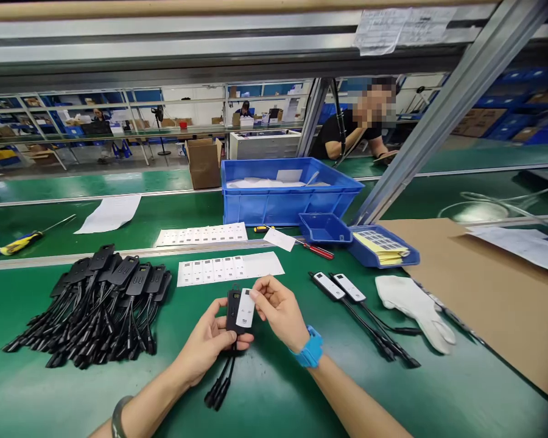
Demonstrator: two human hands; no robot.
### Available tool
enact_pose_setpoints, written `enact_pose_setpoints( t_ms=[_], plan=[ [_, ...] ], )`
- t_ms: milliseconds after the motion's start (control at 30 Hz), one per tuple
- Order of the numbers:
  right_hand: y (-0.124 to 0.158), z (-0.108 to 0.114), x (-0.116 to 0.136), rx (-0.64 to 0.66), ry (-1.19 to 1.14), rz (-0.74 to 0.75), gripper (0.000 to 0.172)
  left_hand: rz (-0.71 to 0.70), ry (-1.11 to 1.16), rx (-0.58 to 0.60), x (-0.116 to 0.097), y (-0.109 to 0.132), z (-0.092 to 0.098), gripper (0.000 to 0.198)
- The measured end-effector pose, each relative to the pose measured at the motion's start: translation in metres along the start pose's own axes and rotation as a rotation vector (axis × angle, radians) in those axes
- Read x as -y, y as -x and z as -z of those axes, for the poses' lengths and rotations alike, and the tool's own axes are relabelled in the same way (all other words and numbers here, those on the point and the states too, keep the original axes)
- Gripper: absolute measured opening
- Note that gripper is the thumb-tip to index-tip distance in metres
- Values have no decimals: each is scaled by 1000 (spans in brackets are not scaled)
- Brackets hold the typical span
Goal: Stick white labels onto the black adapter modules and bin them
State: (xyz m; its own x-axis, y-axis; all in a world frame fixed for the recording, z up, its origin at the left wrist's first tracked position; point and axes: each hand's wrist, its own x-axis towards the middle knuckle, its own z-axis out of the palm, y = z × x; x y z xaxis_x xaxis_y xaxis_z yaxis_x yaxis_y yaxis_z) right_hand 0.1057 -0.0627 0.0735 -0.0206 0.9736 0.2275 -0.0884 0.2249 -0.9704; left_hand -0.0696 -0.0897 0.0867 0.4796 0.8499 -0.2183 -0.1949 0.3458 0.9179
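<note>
My left hand is closed around a black controller box with a small display and cables hanging from its lower end. Between the fingertips of my right hand is a white label sticker with a dark window and printed marks. The sticker overlaps the right part of the box front; whether it is stuck down there I cannot tell. Just beyond my hands lies a label sheet carrying a row of similar stickers. Two controllers with white fronts rest to the right, their cables pointing toward me.
A heap of black controllers with cables lies at the left. Behind are another label sheet, a blue bin, small blue trays and screwdrivers. A white glove and cardboard lie right. A person sits across.
</note>
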Motion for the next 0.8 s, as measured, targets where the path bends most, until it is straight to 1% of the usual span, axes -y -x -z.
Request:
enact_pose_setpoints(
  t_ms=[300,533,800],
  plan=[
    [7,-6,-6,-15,175,23,18,36,50,54,6,0,-3,49],
    [8,-6,-5,-21,160,9,16,31,22,58,8,0,-4,45],
    [10,-8,-5,-51,147,-30,15,2,-9,70,13,-1,-2,50]
  ],
)
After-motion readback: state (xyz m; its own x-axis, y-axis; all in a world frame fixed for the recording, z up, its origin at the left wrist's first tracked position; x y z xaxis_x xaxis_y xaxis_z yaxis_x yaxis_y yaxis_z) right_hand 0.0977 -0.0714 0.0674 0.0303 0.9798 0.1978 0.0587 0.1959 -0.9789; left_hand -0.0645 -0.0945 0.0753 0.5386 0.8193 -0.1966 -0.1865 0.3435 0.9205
